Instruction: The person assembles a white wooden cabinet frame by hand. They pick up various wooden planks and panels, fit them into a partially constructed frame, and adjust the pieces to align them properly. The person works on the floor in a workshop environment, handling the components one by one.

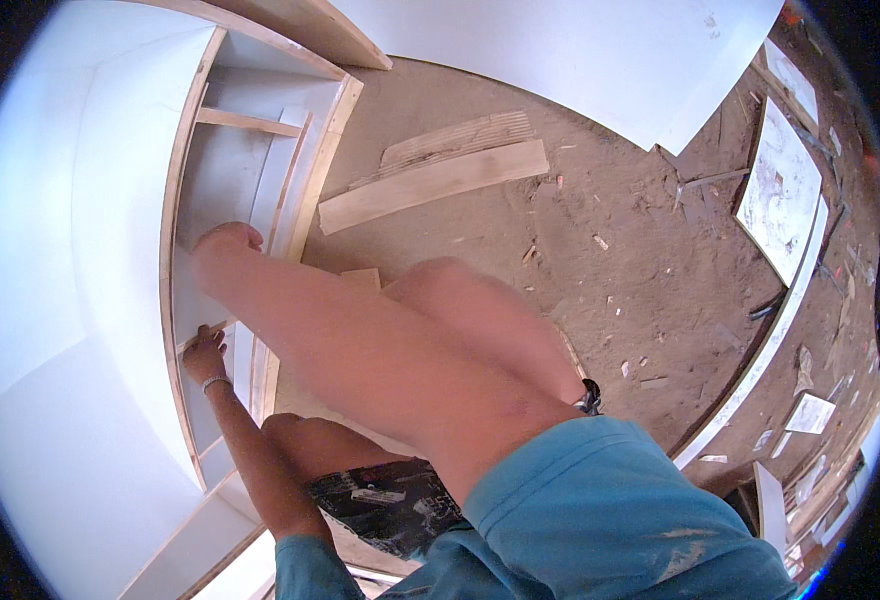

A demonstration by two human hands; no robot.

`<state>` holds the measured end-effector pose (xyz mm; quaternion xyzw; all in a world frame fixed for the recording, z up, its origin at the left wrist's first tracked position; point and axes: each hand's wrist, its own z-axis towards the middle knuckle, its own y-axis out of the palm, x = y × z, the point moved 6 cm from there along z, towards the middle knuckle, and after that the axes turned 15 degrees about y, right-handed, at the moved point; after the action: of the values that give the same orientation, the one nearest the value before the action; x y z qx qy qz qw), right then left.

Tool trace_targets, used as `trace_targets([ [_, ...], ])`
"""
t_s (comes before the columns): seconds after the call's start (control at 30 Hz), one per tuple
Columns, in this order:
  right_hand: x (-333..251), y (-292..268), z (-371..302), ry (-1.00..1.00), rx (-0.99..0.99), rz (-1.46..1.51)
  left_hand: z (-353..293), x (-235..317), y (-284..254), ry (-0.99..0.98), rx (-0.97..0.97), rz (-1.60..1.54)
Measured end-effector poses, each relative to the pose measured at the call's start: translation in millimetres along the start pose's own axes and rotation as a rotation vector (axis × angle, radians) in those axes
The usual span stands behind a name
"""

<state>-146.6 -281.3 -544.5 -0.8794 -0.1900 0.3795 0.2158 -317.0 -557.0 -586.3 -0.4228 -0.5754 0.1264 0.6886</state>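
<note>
A wood-framed cabinet carcass [172, 200] with white panels lies along my left side, its opening turned toward me. My left hand [205, 358], with a bracelet at the wrist, reaches into its lower part. The fingers are bent round a narrow wooden slat [222, 327] that crosses the opening. Farther up, my right hand [225, 242] is inside the opening, next to the grey inner panel. Its fingers curl inward, and whatever they hold, if anything, is hidden. Another wooden slat [245, 122] spans the opening beyond it.
Two pale boards [440, 185] lie on the dirt floor ahead. A large white sheet [580, 60] stands at the far side. Rightward are a stained white panel [782, 190], a long white strip [760, 360] and scattered scraps. My bent knees are beneath my arms.
</note>
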Motion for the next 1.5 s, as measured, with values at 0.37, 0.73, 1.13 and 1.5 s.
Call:
trace_targets([
  [0.37, -12, -5, -32, -0.218, 0.211, 0.043, 19, -17, -29, 0.294, -0.376, 0.546],
  [0.73, 11, 2, -23, -0.181, 0.148, -0.289, 8, 0, 11, 0.648, -0.281, 1.209],
  [1.13, 8, 32, 9, -0.158, 0.045, -0.433, -17, 35, 15, 0.441, -0.168, 0.912],
  [1.5, 11, 39, 24, -0.187, 0.017, -0.435, -12, 32, 15, 0.52, -0.223, 1.007],
])
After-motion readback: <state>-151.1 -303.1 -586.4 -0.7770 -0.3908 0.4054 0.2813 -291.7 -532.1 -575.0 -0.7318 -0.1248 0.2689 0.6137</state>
